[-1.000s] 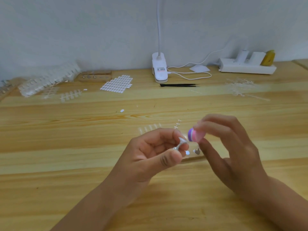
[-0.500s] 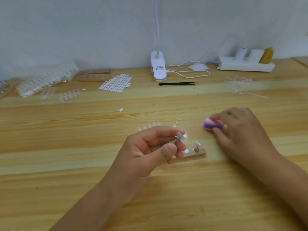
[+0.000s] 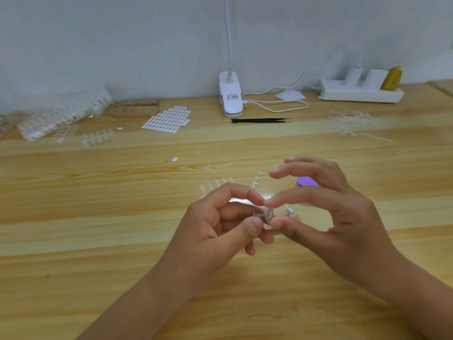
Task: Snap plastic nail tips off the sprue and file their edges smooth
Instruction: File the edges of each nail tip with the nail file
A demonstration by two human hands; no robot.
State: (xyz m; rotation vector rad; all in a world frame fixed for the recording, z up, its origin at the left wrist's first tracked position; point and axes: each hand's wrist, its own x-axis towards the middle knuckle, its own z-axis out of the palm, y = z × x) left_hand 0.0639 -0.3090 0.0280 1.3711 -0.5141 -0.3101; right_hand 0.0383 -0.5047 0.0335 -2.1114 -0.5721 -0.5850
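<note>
Bearing a nail tip [image 3: 269, 214], small stud [image 3: 257, 214] pinched in left hand [image 3: 220, 231]; tip nipped by right hand [image 3: 343, 217] thumb and forefinger.

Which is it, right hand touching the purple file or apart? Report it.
Cannot tell. In the head view the purple file shows between fingers of the right hand, partly hidden by them; neither contact nor gap is plain.

Wood table [image 3: 98, 241] w/ white clip lamp [image 3: 230, 99] at back ctr, by wall. Black tweezers [image 3: 259, 120] just in front. White power strip [image 3: 360, 93] back rt, yellow item [image 3: 392, 78] on its end. Sticker sheet [image 3: 169, 119] left of lamp, wood block [image 3: 133, 109] beside it.
</note>
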